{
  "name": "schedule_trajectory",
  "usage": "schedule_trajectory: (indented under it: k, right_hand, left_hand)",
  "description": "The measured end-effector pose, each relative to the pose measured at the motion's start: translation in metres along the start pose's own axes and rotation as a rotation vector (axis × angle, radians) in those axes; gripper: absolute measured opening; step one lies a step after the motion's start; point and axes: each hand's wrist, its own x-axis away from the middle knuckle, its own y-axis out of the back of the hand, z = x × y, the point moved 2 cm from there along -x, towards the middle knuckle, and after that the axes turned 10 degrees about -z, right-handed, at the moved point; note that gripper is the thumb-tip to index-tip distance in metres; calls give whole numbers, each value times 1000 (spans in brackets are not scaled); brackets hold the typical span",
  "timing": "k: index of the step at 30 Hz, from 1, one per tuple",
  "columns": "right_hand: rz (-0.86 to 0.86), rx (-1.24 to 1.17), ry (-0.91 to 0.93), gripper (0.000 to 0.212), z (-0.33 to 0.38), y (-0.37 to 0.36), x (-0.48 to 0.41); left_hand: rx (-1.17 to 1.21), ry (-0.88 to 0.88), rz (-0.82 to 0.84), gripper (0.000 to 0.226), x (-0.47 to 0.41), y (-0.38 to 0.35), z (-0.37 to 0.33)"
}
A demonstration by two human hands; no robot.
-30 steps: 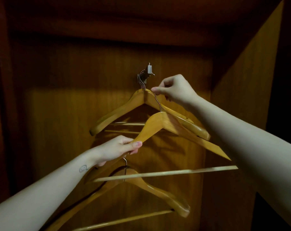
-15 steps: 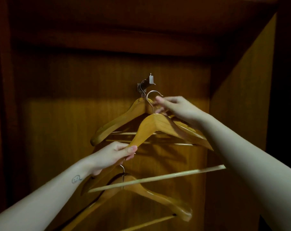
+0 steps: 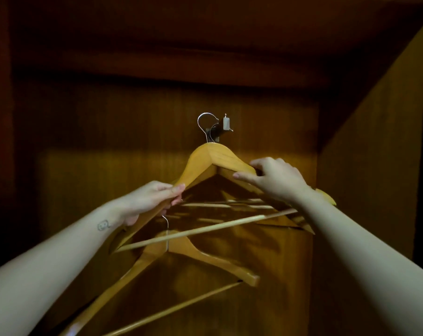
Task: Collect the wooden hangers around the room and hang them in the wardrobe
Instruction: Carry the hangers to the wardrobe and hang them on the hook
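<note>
I hold a wooden hanger [image 3: 209, 157] up inside the wardrobe, its metal hook [image 3: 205, 122] raised level with the small peg [image 3: 223, 126] on the back wall. My left hand [image 3: 149, 200] grips its left arm. My right hand [image 3: 276, 178] grips its right arm near the top, thumb underneath. A second wooden hanger [image 3: 193, 251] dangles below by its hook from my left hand. Behind the raised hanger, bars of other hangers [image 3: 229, 203] show, hung from the peg.
The wardrobe's back wall [image 3: 108, 141] is close ahead, its right side wall [image 3: 375, 141] slants in, and a dark top panel [image 3: 181, 44] sits overhead. Light is dim.
The hanger has risen and its hook now stands beside the peg. My right hand moved from the hook down onto the hanger's right arm. My left hand lifted with it.
</note>
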Motion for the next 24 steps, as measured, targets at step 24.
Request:
schedule_trajectory:
  k: [24]
  right_hand:
    - [-52,-43,-9,48,-37,-25,1]
  left_hand:
    - [-17,10,-29,67,-29,-12,7]
